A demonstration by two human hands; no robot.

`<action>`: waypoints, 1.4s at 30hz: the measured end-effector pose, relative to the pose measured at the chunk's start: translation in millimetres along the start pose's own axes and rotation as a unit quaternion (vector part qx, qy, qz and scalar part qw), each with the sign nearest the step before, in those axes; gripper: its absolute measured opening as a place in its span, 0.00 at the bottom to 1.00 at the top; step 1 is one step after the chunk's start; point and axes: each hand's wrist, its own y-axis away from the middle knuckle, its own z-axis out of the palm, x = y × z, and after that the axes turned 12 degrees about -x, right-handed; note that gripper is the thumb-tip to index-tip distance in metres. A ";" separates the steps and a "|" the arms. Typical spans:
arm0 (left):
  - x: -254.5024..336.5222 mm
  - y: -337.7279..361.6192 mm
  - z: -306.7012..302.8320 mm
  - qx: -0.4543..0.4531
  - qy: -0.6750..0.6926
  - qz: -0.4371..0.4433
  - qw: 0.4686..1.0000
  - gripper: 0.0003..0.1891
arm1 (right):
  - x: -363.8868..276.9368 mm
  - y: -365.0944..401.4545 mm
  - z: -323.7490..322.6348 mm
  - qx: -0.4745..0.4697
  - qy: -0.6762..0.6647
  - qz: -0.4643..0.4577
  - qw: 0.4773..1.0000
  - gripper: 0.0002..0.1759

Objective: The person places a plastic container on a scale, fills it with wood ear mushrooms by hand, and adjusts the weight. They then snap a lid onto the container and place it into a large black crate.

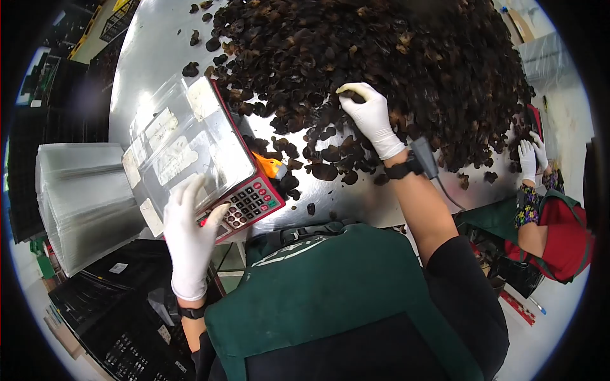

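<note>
My left hand (190, 238), in a white glove, is at the near edge of a red digital scale (270, 193). Its thumb and fingers are apart, beside the keypad (248, 204). Clear plastic and worn pale labels (176, 157) lie over the scale's metal plate (219, 149). My right hand (372, 114), gloved too, is above the near side of a large heap of dark, dried-looking black fungus (445, 82). Its fingers curl toward the thumb around a dark piece of black fungus (353, 96), partly hidden by them.
Loose pieces (324, 171) lie on the shiny metal table (298, 213). An orange-yellow object (270, 166) sits beside the scale. At left are a stack of clear plastic bags (82, 203) and black crates (121, 324). A co-worker's gloved hands (532, 155) are at right.
</note>
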 end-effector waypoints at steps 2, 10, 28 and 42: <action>-7.4 9.6 -8.5 0.042 0.045 -0.029 0.998 0.22 | -21.1 -9.0 -8.1 -0.045 -0.232 0.160 0.958 0.09; -58.2 10.5 10.5 0.120 0.064 -0.054 0.989 0.31 | -118.9 -42.3 14.1 -0.231 -0.444 0.160 0.851 0.13; -46.5 6.9 38.2 0.115 0.128 -0.032 0.985 0.34 | -139.9 -30.8 70.4 -0.151 0.082 -0.182 0.968 0.26; -42.1 6.8 33.9 0.099 0.110 -0.042 0.988 0.30 | -49.2 -31.7 63.3 -0.127 0.280 -0.187 0.933 0.35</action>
